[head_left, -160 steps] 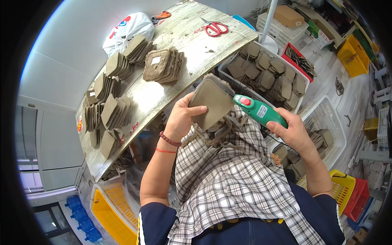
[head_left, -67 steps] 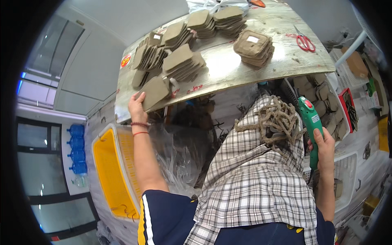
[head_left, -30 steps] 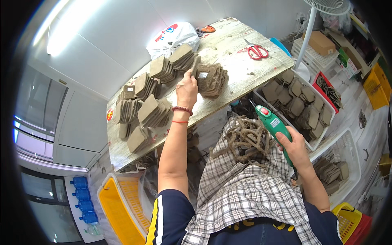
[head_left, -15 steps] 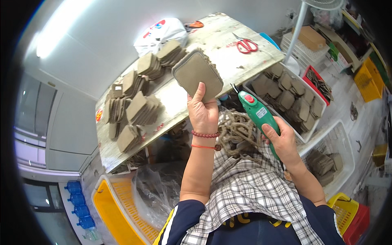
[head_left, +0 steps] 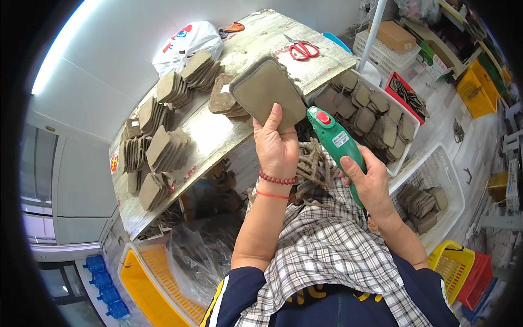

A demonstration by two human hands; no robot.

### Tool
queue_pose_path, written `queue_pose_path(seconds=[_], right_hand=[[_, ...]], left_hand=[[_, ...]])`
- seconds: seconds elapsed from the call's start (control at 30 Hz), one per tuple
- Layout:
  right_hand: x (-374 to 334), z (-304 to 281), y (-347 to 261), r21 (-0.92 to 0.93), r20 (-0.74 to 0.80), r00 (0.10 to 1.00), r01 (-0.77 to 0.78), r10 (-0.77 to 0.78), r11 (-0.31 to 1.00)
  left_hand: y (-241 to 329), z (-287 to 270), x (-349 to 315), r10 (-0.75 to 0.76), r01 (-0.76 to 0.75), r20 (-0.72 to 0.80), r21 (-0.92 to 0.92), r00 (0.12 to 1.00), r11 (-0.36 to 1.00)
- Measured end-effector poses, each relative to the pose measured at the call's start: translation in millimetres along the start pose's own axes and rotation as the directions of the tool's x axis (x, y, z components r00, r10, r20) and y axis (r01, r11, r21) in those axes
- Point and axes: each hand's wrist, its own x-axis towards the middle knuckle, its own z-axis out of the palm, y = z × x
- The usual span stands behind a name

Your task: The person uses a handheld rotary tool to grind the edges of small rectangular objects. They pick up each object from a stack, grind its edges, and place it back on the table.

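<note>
My left hand [head_left: 277, 146] grips a brown square fabric pad [head_left: 269, 87] from below, thumb on its face. The pad has rounded corners and a stitched border, and rough edges show at its far right side; whether more pads lie beneath it I cannot tell. My right hand [head_left: 373, 182] is wrapped round a green handheld electric tool [head_left: 340, 141] with a red button. Its thin tip reaches the pad's right edge, and contact there is unclear. Tangled brown trimmings [head_left: 313, 169] lie on the checked apron [head_left: 321, 234] over my lap, partly behind my wrist.
Several pad stacks [head_left: 166, 147] stand on the worn table [head_left: 210, 131], with red-handled scissors [head_left: 303, 50] and a white plastic bag [head_left: 190, 46] farther back. To the right are a white crate [head_left: 413, 136] of pads and another white basket [head_left: 455, 201]. A yellow basket [head_left: 139, 283] sits lower left.
The tool's tip has moved from beside the pad to its right edge. My view has shifted, so the table sits farther left, and a stack with a white label now shows behind the pad.
</note>
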Motion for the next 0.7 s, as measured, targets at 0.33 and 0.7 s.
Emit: queue_pose_path(seconds=[0.33,0.7], right_hand=[[10.5,-8.0,-5.8,-0.020,-0.028,1.000,-0.001,0.000,1.000],[14.4,-39.6,-14.2,-0.033,0.064,0.992,-0.109,0.111,0.993]], left_hand=[[-16.5,-13.7,-23.6,-0.142,0.139,0.024,0.099,0.990,0.985],[1.5,-40.3,-24.2,-0.277,0.224,0.129,0.325,0.952,0.919]])
